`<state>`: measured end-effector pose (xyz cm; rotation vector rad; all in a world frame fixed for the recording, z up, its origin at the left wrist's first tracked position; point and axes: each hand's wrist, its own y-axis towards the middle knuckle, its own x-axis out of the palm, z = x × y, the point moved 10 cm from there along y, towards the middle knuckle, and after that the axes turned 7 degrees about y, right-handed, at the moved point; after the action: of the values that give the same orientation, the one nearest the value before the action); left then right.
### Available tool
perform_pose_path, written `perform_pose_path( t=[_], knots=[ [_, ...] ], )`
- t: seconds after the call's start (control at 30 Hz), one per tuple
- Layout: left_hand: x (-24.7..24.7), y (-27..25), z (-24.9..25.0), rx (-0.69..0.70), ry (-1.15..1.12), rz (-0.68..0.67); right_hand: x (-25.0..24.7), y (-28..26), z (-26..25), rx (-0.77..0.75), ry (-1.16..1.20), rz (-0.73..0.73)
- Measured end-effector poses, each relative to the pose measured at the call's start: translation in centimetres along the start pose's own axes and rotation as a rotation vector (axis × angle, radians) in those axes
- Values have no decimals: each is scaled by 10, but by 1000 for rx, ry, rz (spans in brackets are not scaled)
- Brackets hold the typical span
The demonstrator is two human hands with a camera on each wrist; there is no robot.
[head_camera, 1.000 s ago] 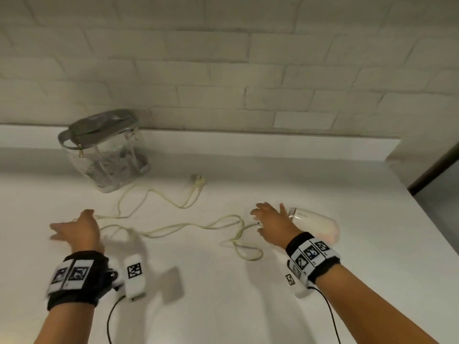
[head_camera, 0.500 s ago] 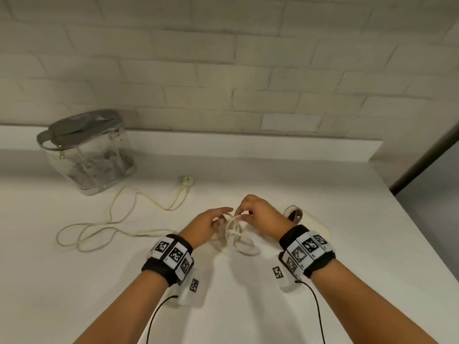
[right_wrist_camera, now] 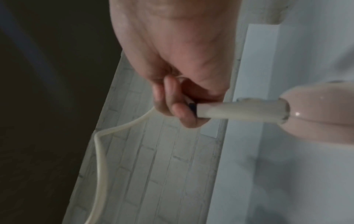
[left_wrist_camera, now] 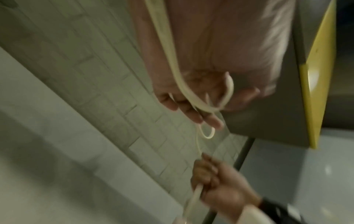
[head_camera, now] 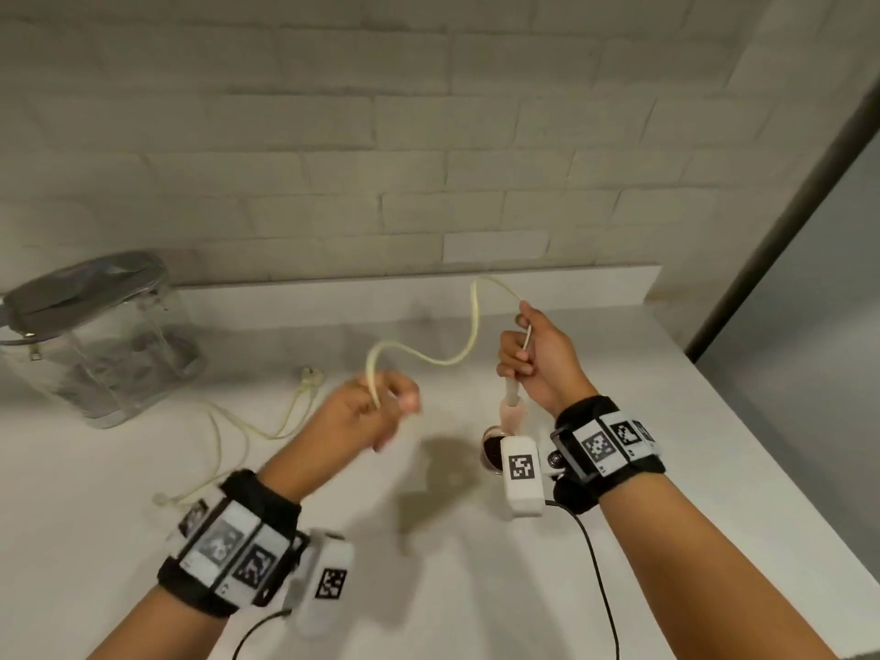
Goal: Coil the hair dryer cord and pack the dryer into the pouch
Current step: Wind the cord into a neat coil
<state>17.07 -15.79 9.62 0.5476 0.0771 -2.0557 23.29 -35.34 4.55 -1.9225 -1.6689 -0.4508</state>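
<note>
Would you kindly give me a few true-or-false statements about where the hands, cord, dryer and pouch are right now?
1. The right hand grips the cord near the dryer. True.
2. The left hand is empty. False: it holds the cord.
3. The dryer is inside the pouch. False: it hangs below the right hand.
4. The plug lies on the counter. True.

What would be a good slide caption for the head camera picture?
Both hands lift the cream cord above the white counter, the hair dryer dangling under the right hand, clear pouch waiting.
</note>
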Motion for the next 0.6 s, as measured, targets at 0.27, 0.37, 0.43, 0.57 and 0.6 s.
perform_pose_path(
  t=[0.27, 0.37, 0.43, 0.57, 0.6],
  knots=[
    [-167, 0, -58, -221, 206, 722, 34, -5, 20, 70, -88, -158],
    [-136, 9, -82, -357, 827, 406, 43, -10, 26, 72, 9, -224],
    [-79, 7, -111, -429, 1055, 19, 45, -9, 28, 48, 67, -232],
    [33, -15, -113, -303, 1079, -480, 43, -3, 26, -29, 100, -169],
    [49, -17, -99, -232, 1038, -492, 43, -3, 25, -54, 79, -156]
  ],
)
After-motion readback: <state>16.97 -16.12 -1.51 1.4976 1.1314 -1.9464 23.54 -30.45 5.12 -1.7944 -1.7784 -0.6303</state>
